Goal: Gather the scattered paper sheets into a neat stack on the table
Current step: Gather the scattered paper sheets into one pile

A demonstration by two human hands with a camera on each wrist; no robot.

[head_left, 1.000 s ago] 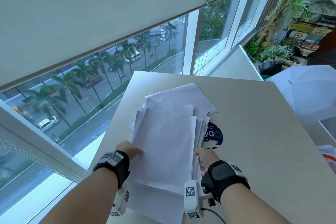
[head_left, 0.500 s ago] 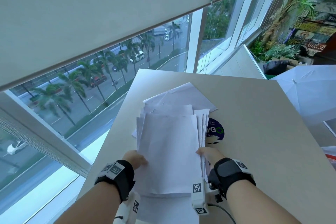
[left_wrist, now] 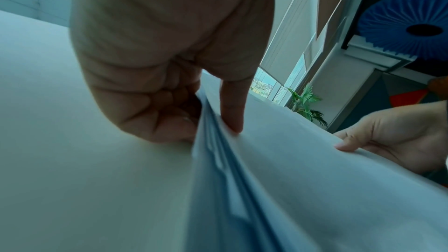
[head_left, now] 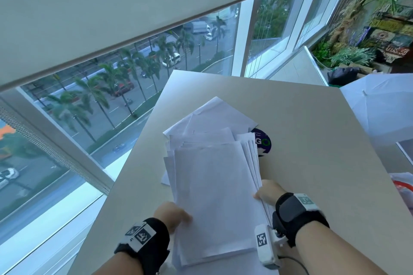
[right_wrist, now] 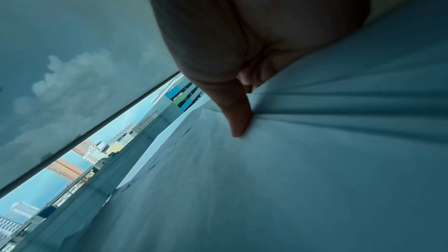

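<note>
A loose pile of several white paper sheets [head_left: 214, 194] lies on the beige table [head_left: 312, 152], its far sheets fanned out at angles. My left hand [head_left: 176, 216] grips the pile's left edge, thumb on top and fingers curled underneath; the left wrist view shows this left hand [left_wrist: 208, 122] pinching the paper sheets [left_wrist: 303, 170]. At the right edge my right hand [head_left: 266, 192] pinches the pile the same way. In the right wrist view the thumb of the right hand [right_wrist: 242, 118] presses on the paper sheets [right_wrist: 315, 160].
A round dark sticker [head_left: 262, 142] lies on the table partly under the sheets. The window [head_left: 100, 107] runs along the table's left and far edges. A white umbrella [head_left: 380, 107] stands off the table's right side, with plants [head_left: 357, 51] beyond.
Both hands have slid back along the pile's side edges toward me, still holding it. The top sheets sit more squarely over each other and the far sheets are fanned further.
</note>
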